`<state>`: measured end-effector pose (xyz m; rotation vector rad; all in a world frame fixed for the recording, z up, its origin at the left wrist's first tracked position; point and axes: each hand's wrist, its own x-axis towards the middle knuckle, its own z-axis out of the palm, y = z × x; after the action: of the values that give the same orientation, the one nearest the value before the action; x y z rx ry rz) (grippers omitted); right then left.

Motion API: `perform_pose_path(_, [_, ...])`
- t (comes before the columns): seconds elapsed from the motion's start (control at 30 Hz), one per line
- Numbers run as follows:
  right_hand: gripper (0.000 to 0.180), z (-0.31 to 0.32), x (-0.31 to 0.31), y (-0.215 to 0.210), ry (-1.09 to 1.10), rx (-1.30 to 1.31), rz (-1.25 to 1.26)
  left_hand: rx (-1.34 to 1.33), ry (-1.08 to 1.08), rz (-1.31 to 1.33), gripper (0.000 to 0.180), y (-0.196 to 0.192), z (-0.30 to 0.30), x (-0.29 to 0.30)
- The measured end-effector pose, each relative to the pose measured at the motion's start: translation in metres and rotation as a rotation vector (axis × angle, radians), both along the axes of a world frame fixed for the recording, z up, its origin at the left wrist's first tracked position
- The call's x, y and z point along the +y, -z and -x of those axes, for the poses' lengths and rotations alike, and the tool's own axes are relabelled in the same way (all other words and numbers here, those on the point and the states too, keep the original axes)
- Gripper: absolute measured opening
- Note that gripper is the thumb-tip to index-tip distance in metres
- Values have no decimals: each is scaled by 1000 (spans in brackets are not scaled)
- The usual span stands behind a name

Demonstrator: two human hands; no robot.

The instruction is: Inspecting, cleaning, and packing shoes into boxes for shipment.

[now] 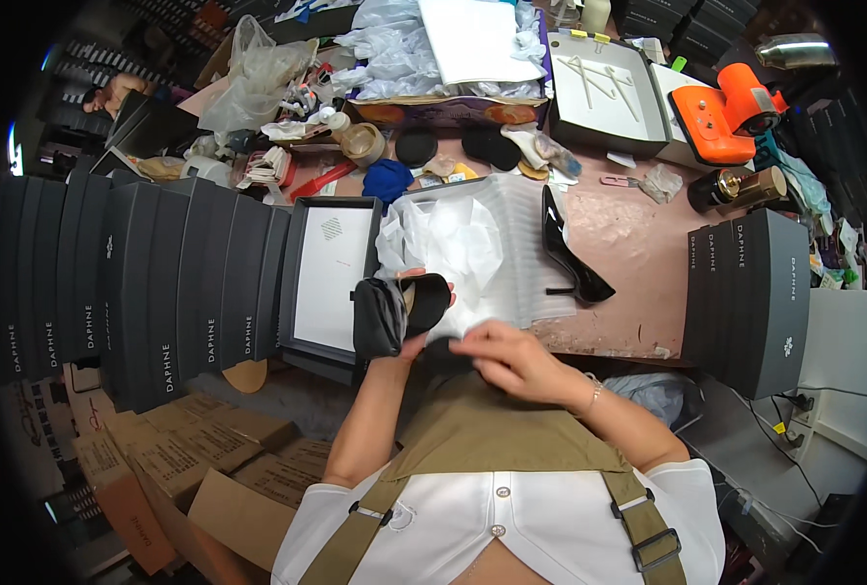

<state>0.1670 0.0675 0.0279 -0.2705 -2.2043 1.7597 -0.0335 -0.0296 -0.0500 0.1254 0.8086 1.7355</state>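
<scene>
My left hand (415, 347) is closed around a black high-heeled shoe (379, 317) in front of my apron; much of the hand is hidden behind the shoe. The shoe's glossy black part faces left, and a pale inner patch shows beside a dark rounded part. My right hand (519, 363) pinches a dark round pad (445, 355) just right of and below the shoe. A second glossy black high-heeled shoe (572, 255) lies on the table to the right, partly over white foam wrap (521, 244). Crumpled white tissue paper (453, 239) lies beyond my left hand.
An open dark shoebox (336, 268) with a white lining stands left of the tissue. Dark shoeboxes stand in rows at left (185, 283) and right (745, 292). Behind are a purple carton (453, 110), a grey tray (609, 93), and an orange device (721, 122). Cardboard cartons (175, 458) sit lower left.
</scene>
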Motion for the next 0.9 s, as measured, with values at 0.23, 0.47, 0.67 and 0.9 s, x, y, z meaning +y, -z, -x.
perform_pose_path(0.23, [33,29,-2,35,-334,-53,257,179,-67,116,37,14,0,-18])
perform_pose_path(0.47, [26,52,-17,38,-39,-148,-34,229,60,209,31,-14,-4,-7])
perform_pose_path(0.67, [37,14,18,10,54,-87,138,-67,-18,22,33,5,5,-12])
perform_pose_path(0.9, [38,-19,35,27,-427,-55,248,-220,27,-4,45,30,-4,-8])
